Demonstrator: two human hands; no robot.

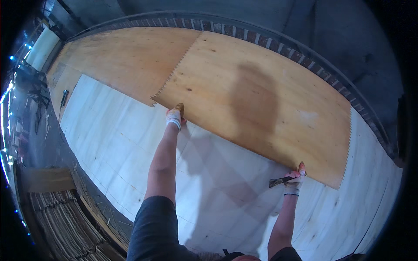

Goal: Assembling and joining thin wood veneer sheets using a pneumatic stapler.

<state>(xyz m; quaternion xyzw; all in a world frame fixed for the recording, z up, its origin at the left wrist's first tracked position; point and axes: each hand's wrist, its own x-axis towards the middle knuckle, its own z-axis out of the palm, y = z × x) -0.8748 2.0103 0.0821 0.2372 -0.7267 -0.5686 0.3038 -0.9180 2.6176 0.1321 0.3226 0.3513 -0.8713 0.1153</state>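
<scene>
An orange-brown wood veneer sheet (209,82) with zigzag-cut side edges lies over a pale veneer sheet (130,135). Its near edge is pinched at the left end by my left hand (175,116), which wears a stained white glove. Farther right and nearer to me, my right hand (296,179), gloved too, grips the same edge. A short dark tool (278,181) with a widened end sticks out leftward from the right hand; its exact kind I cannot make out. Another brown veneer sheet (130,52) meets the held one on the left along the zigzag edge.
A slotted rail (261,40) curves along the far edge. At the left edge lies a small dark-handled tool (64,98). Beyond it stands a white roll (42,48). A stack of brown sheets (65,222) fills the lower left, beside the work surface.
</scene>
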